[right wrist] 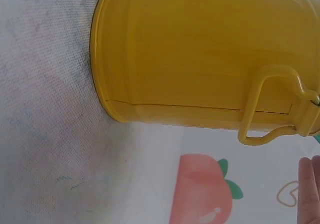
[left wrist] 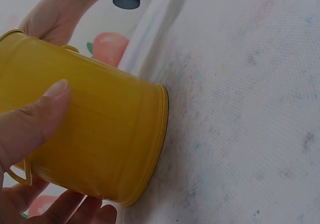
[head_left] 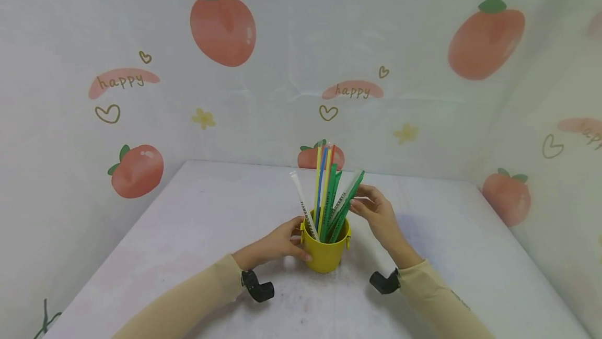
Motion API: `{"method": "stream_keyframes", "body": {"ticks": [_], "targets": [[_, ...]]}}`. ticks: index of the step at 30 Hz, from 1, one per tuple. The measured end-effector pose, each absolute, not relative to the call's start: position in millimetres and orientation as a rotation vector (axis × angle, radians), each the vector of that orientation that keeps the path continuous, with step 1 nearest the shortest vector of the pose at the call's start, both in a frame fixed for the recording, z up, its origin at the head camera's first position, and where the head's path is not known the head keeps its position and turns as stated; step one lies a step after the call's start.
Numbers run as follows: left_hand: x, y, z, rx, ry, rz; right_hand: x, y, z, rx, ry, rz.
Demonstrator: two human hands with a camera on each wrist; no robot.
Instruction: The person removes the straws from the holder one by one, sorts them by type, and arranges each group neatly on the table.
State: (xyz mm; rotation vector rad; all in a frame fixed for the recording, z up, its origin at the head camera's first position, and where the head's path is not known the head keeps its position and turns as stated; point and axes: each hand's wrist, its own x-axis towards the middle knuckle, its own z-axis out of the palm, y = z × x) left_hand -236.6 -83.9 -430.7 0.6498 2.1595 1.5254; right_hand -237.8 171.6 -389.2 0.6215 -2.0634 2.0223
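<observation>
A yellow metal bucket [head_left: 323,255] with small side handles stands upright on the table, full of straws. My left hand [head_left: 281,242] holds its left side, thumb [left wrist: 37,121] across the front wall and the other fingers round the far side. My right hand [head_left: 378,219] is at the bucket's upper right, its thumb and forefinger tips right at a green wrapped straw [head_left: 347,207] that leans outward. A gap shows between thumb and forefinger. In the bucket stand white wrapped straws [head_left: 303,200], more green ones and taller yellow, blue and red straws. Their lower ends are hidden inside.
The bucket stands on a white, lightly stained table [head_left: 226,198]. Behind it hangs a white curtain [head_left: 282,67] printed with fruit, hearts and words. A black wrist camera [head_left: 258,288] juts from the left sleeve, and another [head_left: 384,281] from the right.
</observation>
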Motion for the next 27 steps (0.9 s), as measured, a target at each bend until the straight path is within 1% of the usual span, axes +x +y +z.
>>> {"method": "stream_keyframes", "body": {"ticks": [7, 27], "targets": [[-237.9, -82.6, -432.4, 0.624, 2.169, 1.511, -239.8, 172.2, -389.1, 0.649, -2.059, 2.016], [-238.0, -81.6, -433.1, 0.614, 2.169, 1.522, -240.5, 169.6, -389.8, 0.574, -2.032, 2.076]]}}
